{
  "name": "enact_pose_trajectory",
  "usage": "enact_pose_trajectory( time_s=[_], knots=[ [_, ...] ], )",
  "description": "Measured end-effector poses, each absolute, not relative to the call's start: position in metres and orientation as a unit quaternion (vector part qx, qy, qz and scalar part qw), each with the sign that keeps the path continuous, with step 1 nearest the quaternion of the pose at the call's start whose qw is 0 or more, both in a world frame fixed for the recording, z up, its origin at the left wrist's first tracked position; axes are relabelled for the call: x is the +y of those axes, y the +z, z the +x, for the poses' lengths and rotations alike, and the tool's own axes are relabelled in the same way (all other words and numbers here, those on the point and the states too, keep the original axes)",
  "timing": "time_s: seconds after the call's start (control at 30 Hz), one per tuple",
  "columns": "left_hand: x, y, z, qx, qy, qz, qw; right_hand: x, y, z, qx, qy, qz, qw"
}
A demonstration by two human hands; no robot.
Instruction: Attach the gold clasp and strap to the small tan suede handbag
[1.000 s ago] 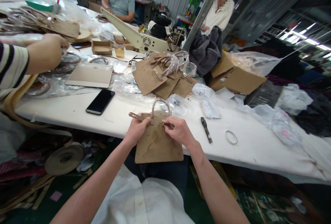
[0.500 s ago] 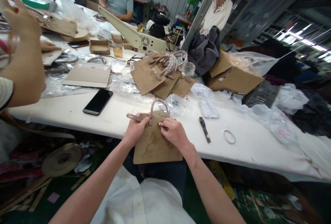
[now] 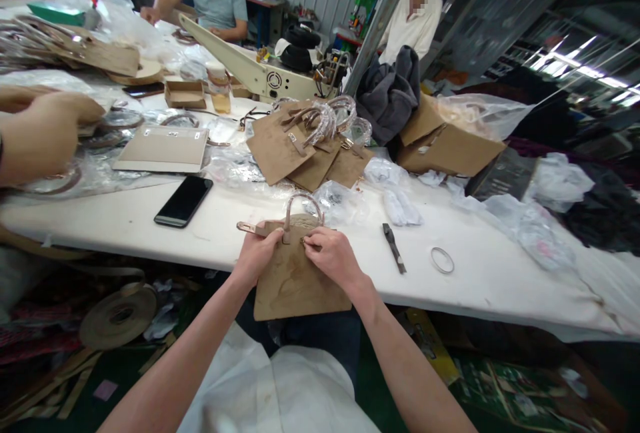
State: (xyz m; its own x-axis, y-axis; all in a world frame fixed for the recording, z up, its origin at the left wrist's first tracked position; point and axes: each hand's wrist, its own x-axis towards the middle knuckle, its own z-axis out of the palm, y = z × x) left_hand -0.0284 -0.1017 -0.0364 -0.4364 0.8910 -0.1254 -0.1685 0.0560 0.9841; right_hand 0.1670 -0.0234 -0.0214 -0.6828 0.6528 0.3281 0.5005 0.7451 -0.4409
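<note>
A brown bag panel [image 3: 305,286] with a curved, plastic-wrapped handle [image 3: 304,198] leans over my lap against the table's front edge. My left hand [image 3: 257,253] is closed on its upper left side, thumb on the front near the handle's base. A narrow strap with a metal end [image 3: 246,227] sticks out to the left above that hand. At the panel's upper right, my right hand [image 3: 331,251] pinches a small metal piece [image 3: 304,240] by the handle's other base. Its exact kind is too small to make out.
Beyond lie stacked brown panels with wrapped handles [image 3: 287,153]. A phone [image 3: 183,201] rests to the left; a dark metal tool [image 3: 394,248] and a tape-like ring [image 3: 443,260] to the right. Another person's arm [image 3: 40,130] reaches in at left. A cardboard box [image 3: 450,146] stands at back right.
The co-worker's arm at left has lowered toward the table. My hands keep their places on the panel, with the right fingers shifted slightly at the small metal piece. The view has moved slightly.
</note>
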Motion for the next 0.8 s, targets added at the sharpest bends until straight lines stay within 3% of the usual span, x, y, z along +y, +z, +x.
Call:
enact_pose_trajectory(
  time_s=[0.3, 0.8],
  knots=[
    [-0.103, -0.038, -0.031, 0.605, 0.602, 0.31, 0.418, -0.02, -0.013, 0.168, -0.94, 0.115, -0.276, 0.165],
    [-0.104, -0.03, -0.029, 0.53, 0.612, 0.246, 0.533, -0.04, -0.006, 0.164, -0.961, 0.042, -0.259, 0.089]
  ],
)
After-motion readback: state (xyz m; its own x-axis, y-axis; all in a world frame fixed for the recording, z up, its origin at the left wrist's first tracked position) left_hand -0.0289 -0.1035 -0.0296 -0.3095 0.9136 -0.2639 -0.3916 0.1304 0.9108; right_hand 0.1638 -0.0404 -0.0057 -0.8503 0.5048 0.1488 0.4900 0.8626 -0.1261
